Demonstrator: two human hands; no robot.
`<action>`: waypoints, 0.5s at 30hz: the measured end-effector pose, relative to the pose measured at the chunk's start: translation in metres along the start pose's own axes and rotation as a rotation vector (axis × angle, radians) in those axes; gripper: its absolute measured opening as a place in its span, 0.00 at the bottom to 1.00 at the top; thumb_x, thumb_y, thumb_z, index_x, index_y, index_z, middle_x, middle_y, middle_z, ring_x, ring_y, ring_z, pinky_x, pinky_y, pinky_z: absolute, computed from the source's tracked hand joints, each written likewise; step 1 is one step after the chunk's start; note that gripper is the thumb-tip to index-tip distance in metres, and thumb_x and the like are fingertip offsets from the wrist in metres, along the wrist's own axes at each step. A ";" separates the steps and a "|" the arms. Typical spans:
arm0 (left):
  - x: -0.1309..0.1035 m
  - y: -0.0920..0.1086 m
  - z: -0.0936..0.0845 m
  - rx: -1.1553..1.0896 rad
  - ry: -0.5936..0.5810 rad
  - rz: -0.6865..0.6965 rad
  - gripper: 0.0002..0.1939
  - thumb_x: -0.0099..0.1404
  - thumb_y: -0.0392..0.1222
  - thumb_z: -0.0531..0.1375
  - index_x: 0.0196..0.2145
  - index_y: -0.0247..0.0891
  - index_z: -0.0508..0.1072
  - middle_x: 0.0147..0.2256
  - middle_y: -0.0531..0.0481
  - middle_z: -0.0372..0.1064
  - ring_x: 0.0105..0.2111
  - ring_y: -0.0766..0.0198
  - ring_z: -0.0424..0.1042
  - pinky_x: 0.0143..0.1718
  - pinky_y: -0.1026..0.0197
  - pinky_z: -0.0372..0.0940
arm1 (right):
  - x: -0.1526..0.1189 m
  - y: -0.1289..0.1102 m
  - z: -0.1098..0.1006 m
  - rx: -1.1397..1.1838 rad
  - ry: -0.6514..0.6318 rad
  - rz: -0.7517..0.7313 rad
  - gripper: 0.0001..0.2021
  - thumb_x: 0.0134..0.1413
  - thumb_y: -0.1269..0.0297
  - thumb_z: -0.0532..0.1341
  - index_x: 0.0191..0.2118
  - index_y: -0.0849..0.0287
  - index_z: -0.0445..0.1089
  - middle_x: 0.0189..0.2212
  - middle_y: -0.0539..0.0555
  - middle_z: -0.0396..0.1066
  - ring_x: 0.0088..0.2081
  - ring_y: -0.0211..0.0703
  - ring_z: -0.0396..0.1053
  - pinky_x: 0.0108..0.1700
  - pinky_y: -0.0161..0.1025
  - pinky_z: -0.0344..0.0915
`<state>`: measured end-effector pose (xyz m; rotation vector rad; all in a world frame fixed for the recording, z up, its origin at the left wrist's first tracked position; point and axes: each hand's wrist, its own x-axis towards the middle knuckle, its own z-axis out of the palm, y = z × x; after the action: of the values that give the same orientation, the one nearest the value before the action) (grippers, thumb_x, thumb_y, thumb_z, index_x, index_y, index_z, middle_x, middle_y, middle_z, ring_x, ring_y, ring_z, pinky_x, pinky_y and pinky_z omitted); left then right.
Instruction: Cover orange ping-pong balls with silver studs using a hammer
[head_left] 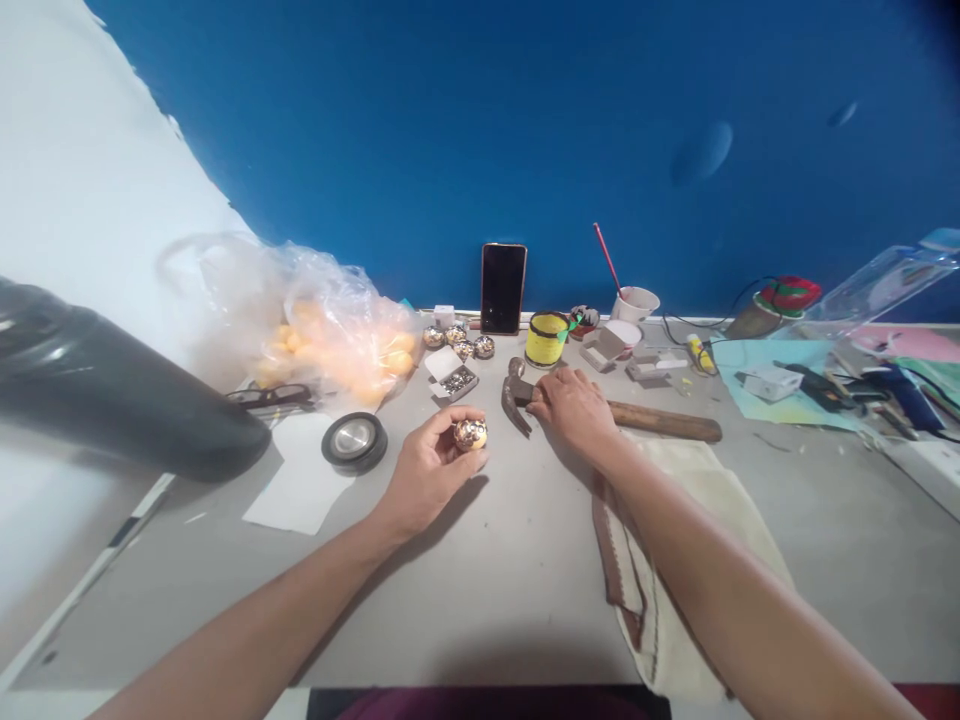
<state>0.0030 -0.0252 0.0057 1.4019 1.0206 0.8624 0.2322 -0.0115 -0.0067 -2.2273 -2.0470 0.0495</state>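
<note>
My left hand (431, 465) pinches a small orange-yellow ball (471, 434), much of it covered with shiny metal tack heads. To the right, my right hand (576, 408) is closed over the claw hammer (660, 421) near its head. The hammer lies on the grey table, claw to the left and wooden handle to the right. Just behind my left hand sits an open small box (454, 380) of metal tacks. Several tack-covered balls (463, 348) are grouped behind that box. My right fingertips are partly hidden by the hand itself.
A clear plastic bag (337, 330) of orange balls stands at the back left, near a dark cylinder (112, 380). A phone (503, 290) leans on the blue wall. A yellow tape roll (546, 340) and a white cup (637, 303) stand behind the hammer; a cream cloth (705, 500) lies under my right forearm.
</note>
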 end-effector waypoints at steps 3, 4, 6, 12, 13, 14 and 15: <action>0.003 -0.002 -0.001 0.045 0.034 -0.017 0.23 0.55 0.43 0.68 0.49 0.38 0.74 0.34 0.52 0.71 0.31 0.66 0.70 0.30 0.64 0.66 | -0.003 -0.002 -0.004 -0.037 -0.002 -0.017 0.12 0.67 0.58 0.58 0.45 0.60 0.74 0.47 0.64 0.74 0.52 0.58 0.69 0.48 0.47 0.60; 0.004 -0.003 -0.002 0.049 0.051 -0.023 0.25 0.55 0.43 0.69 0.50 0.38 0.73 0.35 0.51 0.72 0.31 0.65 0.70 0.30 0.64 0.66 | -0.004 -0.003 -0.006 -0.021 0.002 -0.015 0.13 0.69 0.59 0.56 0.45 0.60 0.74 0.46 0.64 0.75 0.50 0.57 0.70 0.47 0.47 0.61; 0.007 -0.004 -0.003 0.043 0.074 -0.041 0.25 0.54 0.43 0.69 0.50 0.37 0.73 0.34 0.51 0.73 0.30 0.65 0.70 0.29 0.64 0.66 | -0.009 -0.005 -0.012 0.048 0.026 -0.005 0.13 0.69 0.59 0.54 0.48 0.59 0.73 0.43 0.62 0.77 0.44 0.54 0.73 0.43 0.45 0.61; 0.016 -0.005 -0.006 -0.107 0.093 -0.133 0.23 0.48 0.39 0.70 0.44 0.37 0.74 0.26 0.56 0.69 0.23 0.70 0.64 0.25 0.65 0.62 | -0.026 -0.012 -0.028 0.160 0.280 -0.028 0.23 0.56 0.42 0.63 0.45 0.56 0.77 0.27 0.56 0.77 0.29 0.51 0.73 0.31 0.40 0.57; 0.017 -0.004 -0.007 -0.118 0.098 -0.145 0.23 0.48 0.39 0.70 0.43 0.37 0.74 0.25 0.57 0.69 0.22 0.71 0.63 0.24 0.65 0.61 | -0.030 -0.014 -0.029 0.185 0.335 -0.076 0.23 0.56 0.41 0.63 0.43 0.56 0.78 0.26 0.56 0.77 0.28 0.50 0.73 0.31 0.40 0.57; 0.017 -0.003 -0.007 -0.124 0.097 -0.153 0.22 0.47 0.38 0.70 0.42 0.37 0.74 0.24 0.58 0.68 0.21 0.71 0.62 0.24 0.65 0.60 | -0.033 -0.016 -0.030 0.216 0.381 -0.133 0.22 0.57 0.41 0.62 0.43 0.55 0.79 0.26 0.56 0.77 0.28 0.49 0.73 0.31 0.40 0.58; 0.017 -0.002 -0.007 -0.127 0.089 -0.155 0.21 0.47 0.38 0.69 0.41 0.37 0.75 0.24 0.58 0.68 0.20 0.72 0.61 0.24 0.65 0.59 | -0.036 -0.019 -0.031 0.246 0.408 -0.190 0.22 0.59 0.43 0.61 0.44 0.55 0.80 0.27 0.56 0.78 0.28 0.48 0.73 0.31 0.40 0.58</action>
<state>0.0024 -0.0066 0.0036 1.1700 1.1076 0.8656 0.2137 -0.0475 0.0237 -1.7227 -1.8977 -0.1492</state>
